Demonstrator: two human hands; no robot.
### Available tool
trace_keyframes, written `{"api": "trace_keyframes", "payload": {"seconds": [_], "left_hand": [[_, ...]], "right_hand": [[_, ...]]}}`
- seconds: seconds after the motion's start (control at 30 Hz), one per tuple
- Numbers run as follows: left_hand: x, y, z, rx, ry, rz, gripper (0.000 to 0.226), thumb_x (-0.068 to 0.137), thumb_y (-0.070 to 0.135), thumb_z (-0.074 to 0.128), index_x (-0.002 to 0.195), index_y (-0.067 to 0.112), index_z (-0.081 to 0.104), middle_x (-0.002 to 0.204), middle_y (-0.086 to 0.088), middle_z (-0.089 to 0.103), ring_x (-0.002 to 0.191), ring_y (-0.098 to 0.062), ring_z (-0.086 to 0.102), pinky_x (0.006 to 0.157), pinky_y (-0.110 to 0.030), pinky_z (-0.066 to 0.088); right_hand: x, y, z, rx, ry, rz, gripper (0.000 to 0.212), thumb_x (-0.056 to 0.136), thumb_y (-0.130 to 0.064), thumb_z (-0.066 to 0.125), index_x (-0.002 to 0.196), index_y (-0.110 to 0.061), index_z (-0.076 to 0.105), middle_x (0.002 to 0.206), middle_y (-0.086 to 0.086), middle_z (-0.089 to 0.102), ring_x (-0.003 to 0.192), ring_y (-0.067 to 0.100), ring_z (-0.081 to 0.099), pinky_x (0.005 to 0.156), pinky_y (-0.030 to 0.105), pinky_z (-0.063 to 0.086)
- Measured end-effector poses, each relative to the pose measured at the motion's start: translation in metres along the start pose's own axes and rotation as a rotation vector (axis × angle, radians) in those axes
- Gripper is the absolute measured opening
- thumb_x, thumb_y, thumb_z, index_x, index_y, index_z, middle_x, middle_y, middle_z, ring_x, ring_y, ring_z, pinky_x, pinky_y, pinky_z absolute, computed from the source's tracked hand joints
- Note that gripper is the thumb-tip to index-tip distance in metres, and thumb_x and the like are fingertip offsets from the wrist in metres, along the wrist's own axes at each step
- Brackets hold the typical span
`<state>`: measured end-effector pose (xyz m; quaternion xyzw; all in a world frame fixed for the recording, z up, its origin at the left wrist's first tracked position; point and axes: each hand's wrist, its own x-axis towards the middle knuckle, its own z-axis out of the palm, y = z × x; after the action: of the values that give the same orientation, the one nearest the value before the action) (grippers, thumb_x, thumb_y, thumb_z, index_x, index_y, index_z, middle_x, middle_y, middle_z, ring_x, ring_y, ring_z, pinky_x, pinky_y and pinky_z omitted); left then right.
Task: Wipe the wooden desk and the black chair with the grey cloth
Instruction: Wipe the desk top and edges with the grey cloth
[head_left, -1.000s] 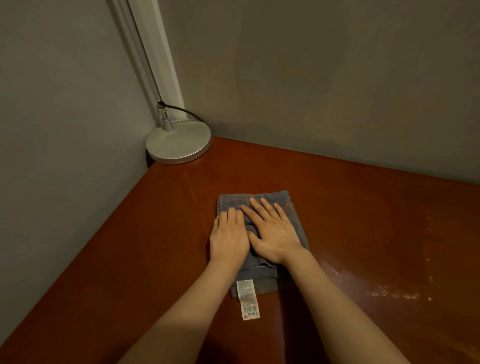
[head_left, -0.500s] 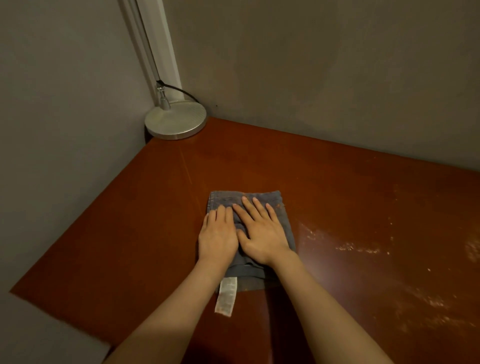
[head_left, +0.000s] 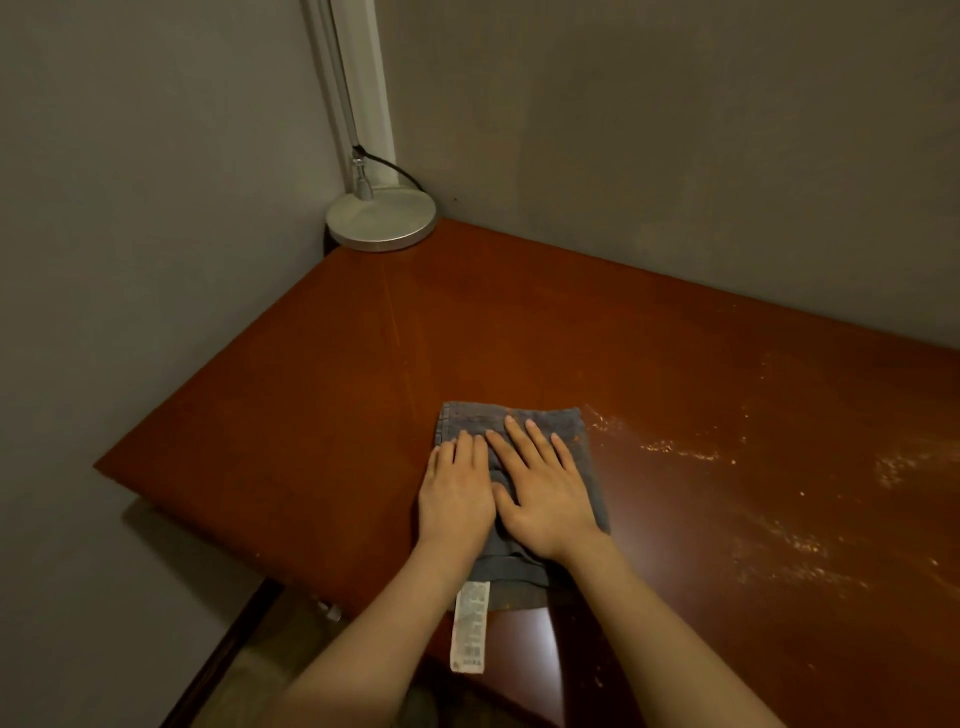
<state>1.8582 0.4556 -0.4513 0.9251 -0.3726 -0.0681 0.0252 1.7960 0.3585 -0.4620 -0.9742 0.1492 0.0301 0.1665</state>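
Note:
A folded grey cloth lies flat on the reddish-brown wooden desk, near its front edge. My left hand presses on the cloth's left half with its fingers straight. Beside it, my right hand lies flat on the right half, fingers spread. A white label trails from the cloth's near end, over the desk's front edge. The black chair is not in view.
A silver round lamp base with a black cable stands in the desk's far left corner, where two grey walls meet. Pale dusty streaks mark the desk to the right of the cloth. The floor shows below the desk's left front.
Both hands have slid the cloth toward me across the desk, away from the lamp. The label now hangs past the front edge, and the desk's left corner has come into view.

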Motion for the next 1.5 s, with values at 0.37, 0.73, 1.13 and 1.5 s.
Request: {"api": "trace_keyframes", "payload": {"seconds": [0.37,0.73,1.13,1.5], "left_hand": [[0.046,-0.009,-0.002,-0.029,0.036,0.062,0.051,0.103,0.024,0.023,0.151,0.013,0.007,0.159,-0.004,0.007,0.146,-0.015,0.006,0.118,-0.033,0.001],[0.123,-0.069,-0.012,-0.008,0.052,0.014,0.049,0.103,0.033,0.017,0.151,0.022,0.011,0.158,0.002,0.013,0.145,-0.012,0.012,0.117,-0.045,-0.003],[0.084,-0.078,-0.009,-0.106,0.049,-0.111,0.05,0.103,0.029,0.018,0.151,0.017,0.009,0.158,-0.003,0.012,0.146,-0.016,0.008,0.118,-0.04,-0.003],[-0.003,-0.06,0.001,-0.173,0.052,-0.207,0.052,0.102,0.029,0.02,0.151,0.017,0.008,0.158,-0.002,0.01,0.146,-0.015,0.006,0.118,-0.033,-0.002]], "right_hand": [[0.03,-0.005,-0.004,-0.045,0.049,0.203,0.053,0.103,-0.038,0.016,0.152,-0.025,0.004,0.159,0.001,-0.008,0.146,0.019,-0.012,0.116,0.038,-0.01],[0.132,-0.003,-0.013,-0.017,0.056,0.11,0.056,0.102,-0.038,0.023,0.152,-0.021,0.006,0.16,-0.001,0.0,0.146,0.016,-0.005,0.116,0.035,-0.006],[0.118,-0.026,-0.001,-0.025,0.012,0.003,0.054,0.101,-0.041,0.023,0.151,-0.025,0.008,0.159,-0.005,0.0,0.146,0.013,-0.006,0.115,0.032,-0.01],[0.043,-0.046,0.016,-0.01,-0.016,-0.072,0.067,0.088,-0.046,0.008,0.151,-0.026,0.007,0.159,-0.005,-0.001,0.146,0.011,-0.007,0.115,0.03,-0.012]]}}
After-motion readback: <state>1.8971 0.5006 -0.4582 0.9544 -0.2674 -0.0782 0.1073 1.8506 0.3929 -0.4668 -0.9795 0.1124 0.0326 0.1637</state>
